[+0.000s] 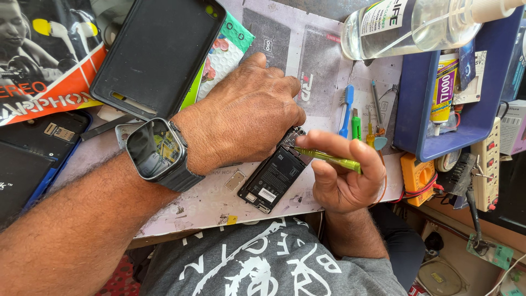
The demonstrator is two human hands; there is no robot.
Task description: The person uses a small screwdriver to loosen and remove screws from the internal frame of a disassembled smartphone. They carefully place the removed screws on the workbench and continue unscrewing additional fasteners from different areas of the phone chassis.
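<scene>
The left hand (249,112) lies palm-down over the upper end of the opened phone (274,178), fingers curled together and pressing on it, hiding that end. The right hand (342,178), just right of the phone, pinches a green screwdriver (329,159), tip touching the phone's top. Left of the phone lies a black phone case (156,55); right of it a blue tray (476,118), a clear bottle (416,24), then a blue brush (345,109).

Black rectangular phone case (156,52) top left, clear plastic liquid bottle (405,24) lying top right, blue plastic tray (419,104) beneath it, blue-handled brush (346,109), orange boxy multimeter (417,174)
</scene>
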